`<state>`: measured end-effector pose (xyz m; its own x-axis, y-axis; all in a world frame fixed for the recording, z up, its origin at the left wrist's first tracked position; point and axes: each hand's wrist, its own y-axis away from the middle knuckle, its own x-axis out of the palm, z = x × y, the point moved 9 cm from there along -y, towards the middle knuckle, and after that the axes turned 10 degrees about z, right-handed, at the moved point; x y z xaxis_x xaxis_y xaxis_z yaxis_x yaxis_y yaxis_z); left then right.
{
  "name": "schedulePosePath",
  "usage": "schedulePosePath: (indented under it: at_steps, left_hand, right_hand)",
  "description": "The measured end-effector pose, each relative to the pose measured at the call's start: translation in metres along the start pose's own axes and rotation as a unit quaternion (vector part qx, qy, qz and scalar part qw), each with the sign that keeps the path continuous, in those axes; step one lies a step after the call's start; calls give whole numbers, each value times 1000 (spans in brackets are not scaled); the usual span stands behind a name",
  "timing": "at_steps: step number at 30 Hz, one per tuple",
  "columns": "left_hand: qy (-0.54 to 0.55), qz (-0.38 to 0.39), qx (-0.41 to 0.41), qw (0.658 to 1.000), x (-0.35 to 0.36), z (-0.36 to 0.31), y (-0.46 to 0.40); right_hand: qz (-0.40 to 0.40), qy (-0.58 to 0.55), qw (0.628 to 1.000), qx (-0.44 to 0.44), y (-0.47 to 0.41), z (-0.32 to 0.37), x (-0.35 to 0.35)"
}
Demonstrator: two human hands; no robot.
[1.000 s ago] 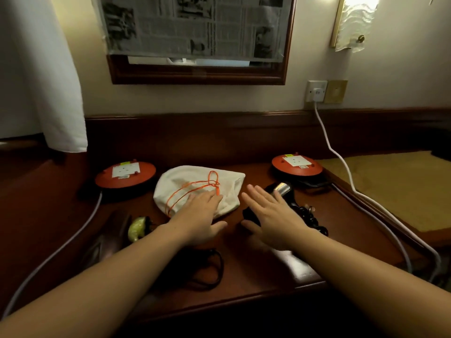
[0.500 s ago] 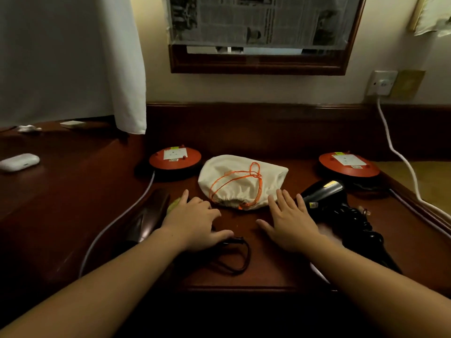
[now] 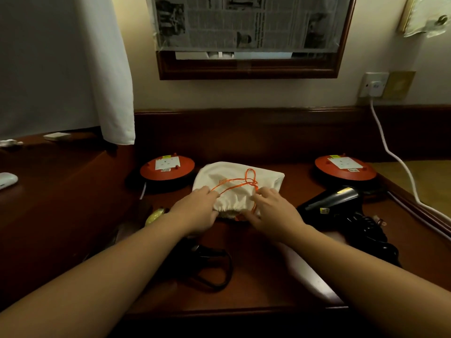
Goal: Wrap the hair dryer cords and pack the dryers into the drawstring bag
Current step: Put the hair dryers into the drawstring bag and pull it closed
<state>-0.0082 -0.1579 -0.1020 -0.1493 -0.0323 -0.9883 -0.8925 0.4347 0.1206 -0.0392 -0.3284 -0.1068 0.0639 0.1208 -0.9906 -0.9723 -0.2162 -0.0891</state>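
A cream drawstring bag [image 3: 238,182] with an orange cord [image 3: 246,184] lies in the middle of the dark wooden desk [image 3: 256,284], its gathered mouth toward me. My left hand [image 3: 196,212] grips the left side of the mouth. My right hand [image 3: 273,213] grips the right side, over the cord. A black hair dryer [image 3: 335,202] with its coiled black cord [image 3: 373,237] lies to the right. A second dark dryer with a yellow label [image 3: 155,214] lies to the left, mostly under my left arm, and its black cord [image 3: 214,267] loops near the front edge.
Two round orange socket reels [image 3: 168,165] [image 3: 345,167] sit behind the bag, left and right. A white cable [image 3: 390,152] runs from the wall socket [image 3: 373,85] down the right side. A white curtain [image 3: 63,67] hangs at the left. A small white case [image 3: 7,180] lies far left.
Both hands moved forward from the desk surface onto the mouth of the bag and took hold of it. The view shifted closer and slightly left.
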Motion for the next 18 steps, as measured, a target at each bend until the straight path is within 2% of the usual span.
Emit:
schedulePosePath:
  at_steps: [5, 10, 13, 18]
  left_hand:
    - [-69, 55, 2, 996, 11, -15, -49]
    - [-57, 66, 7, 996, 11, -15, -57]
    - [-25, 36, -8, 999, 3, -18, -59]
    - [15, -3, -62, 998, -7, -10, -68]
  right_hand:
    - [128, -22, 991, 8, -44, 27, 25]
    - [147, -20, 989, 15, -62, 23, 24]
    - [138, -18, 990, 5, -66, 20, 18]
    - [56, 54, 997, -19, -70, 14, -14]
